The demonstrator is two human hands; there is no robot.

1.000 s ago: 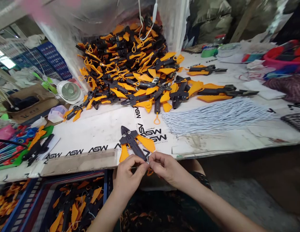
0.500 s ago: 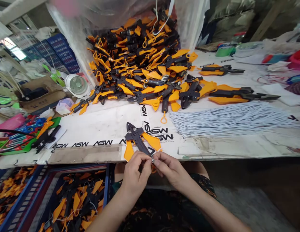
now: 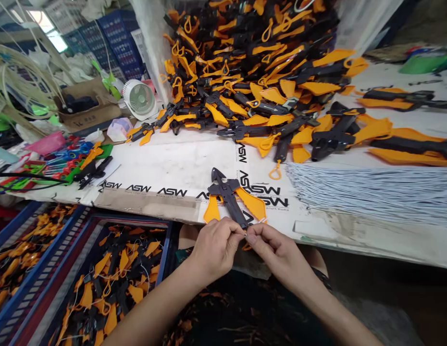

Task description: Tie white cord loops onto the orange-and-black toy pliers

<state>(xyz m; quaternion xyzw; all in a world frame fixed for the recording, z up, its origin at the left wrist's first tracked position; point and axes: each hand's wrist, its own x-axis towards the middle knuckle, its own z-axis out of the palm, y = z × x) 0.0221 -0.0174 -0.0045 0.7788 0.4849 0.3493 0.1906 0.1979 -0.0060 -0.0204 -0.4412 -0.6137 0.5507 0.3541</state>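
Note:
A black plastic toy (image 3: 229,199) with orange wings and a pointed tip lies at the table's front edge, tip facing away from me. At its near end, my left hand (image 3: 216,247) pinches with thumb and forefinger. Fingertip to fingertip with it, my right hand (image 3: 277,245) is closed in a pinch too. Between them runs a thin white string (image 3: 260,221), mostly hidden by the fingers; a short piece shows above my right hand. Part of an orange loop peeks out under the fingertips.
Similar toys are heaped in a large pile (image 3: 245,91) at the back. A bundle of pale strings (image 3: 360,197) lies to the right. Blue crates (image 3: 166,250) of toys stand below the table at left. A small fan (image 3: 140,98) and coloured plastic parts (image 3: 61,161) occupy the left side.
My view has shifted left and down, so everything on the table appears farther right. Both hands stay pinched together at the toy's near end, fingertips slightly closer over the string.

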